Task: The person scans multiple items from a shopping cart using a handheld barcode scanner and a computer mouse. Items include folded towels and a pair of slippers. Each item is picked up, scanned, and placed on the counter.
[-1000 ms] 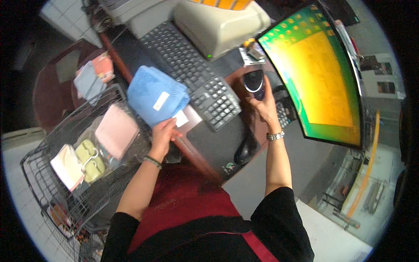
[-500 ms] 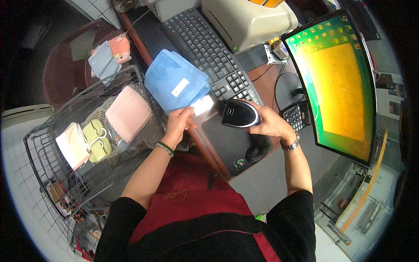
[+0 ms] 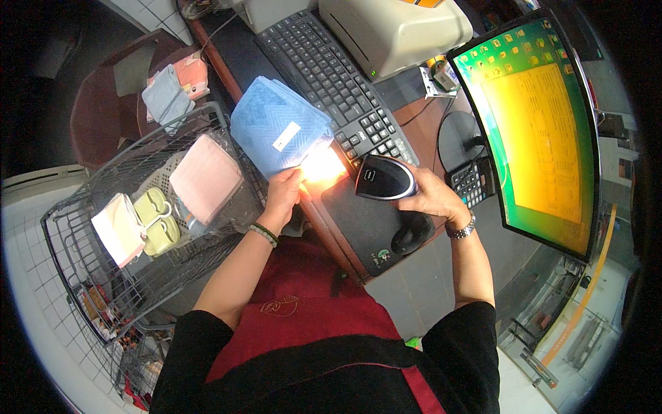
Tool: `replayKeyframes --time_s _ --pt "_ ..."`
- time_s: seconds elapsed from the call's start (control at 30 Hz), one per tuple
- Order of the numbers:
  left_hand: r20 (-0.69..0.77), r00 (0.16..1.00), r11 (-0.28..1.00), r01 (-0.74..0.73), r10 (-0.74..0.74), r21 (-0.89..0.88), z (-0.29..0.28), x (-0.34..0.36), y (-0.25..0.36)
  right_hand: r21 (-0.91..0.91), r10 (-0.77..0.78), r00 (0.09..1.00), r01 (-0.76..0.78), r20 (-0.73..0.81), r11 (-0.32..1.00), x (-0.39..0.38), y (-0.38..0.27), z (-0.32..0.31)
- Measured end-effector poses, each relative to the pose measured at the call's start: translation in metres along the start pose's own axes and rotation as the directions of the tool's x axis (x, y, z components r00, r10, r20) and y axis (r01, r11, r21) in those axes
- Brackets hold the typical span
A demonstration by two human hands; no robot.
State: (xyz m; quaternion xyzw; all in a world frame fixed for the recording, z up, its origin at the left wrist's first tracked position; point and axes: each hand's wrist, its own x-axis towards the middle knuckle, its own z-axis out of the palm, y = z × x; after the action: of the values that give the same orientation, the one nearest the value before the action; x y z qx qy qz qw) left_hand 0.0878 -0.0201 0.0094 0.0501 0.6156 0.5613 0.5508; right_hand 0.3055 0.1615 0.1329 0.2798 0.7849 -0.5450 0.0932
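Observation:
A folded blue towel [image 3: 265, 114] with a small white label lies at the desk edge, overlapping the keyboard's near end. My left hand [image 3: 279, 199] pinches the tag [image 3: 321, 168] at the towel's lower corner; glare washes the tag out. Closed around a black-and-white handheld barcode scanner [image 3: 378, 178] is my right hand [image 3: 436, 196]. The scanner's head points left toward the tag, a short way apart from it, and bright light falls there.
Past the towel lie a black keyboard [image 3: 331, 76] and a beige label printer [image 3: 400, 34]. A mouse [image 3: 412, 231] rests on a black mouse pad [image 3: 358, 231]. At right stand a monitor [image 3: 534, 145] and calculator [image 3: 471, 181]. Left, a wire cart [image 3: 62, 259] holds towels and light green items.
The scanner's light now shines brightly on the tag, which was plain white before. Both hands keep nearly the same place; the whole view has shifted slightly.

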Motion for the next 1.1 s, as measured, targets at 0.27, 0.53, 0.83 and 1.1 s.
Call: replayKeyframes --time_s 0.27,0.53,0.83,1.1 --pt "-0.02 0.999 0.999 0.033 -0.032 0.018 0.002 -0.002 0.005 -0.023 -0.002 1.0 0.001 -0.01 1.0 -0.003 0.001 -0.001" --pt "-0.022 1.0 1.0 0.017 -0.017 0.014 -0.002 0.003 -0.002 -0.05 -0.145 0.988 0.142 -0.06 0.989 -0.002 0.013 0.003" --pt "-0.033 0.999 0.996 0.023 -0.02 0.085 -0.001 0.004 0.003 -0.018 0.118 0.831 -0.151 -0.544 0.988 0.002 0.046 -0.005" --pt "-0.031 0.999 0.994 0.011 -0.008 0.107 -0.003 0.005 0.001 -0.219 0.016 0.489 -0.419 -0.872 0.881 0.039 0.103 -0.007"
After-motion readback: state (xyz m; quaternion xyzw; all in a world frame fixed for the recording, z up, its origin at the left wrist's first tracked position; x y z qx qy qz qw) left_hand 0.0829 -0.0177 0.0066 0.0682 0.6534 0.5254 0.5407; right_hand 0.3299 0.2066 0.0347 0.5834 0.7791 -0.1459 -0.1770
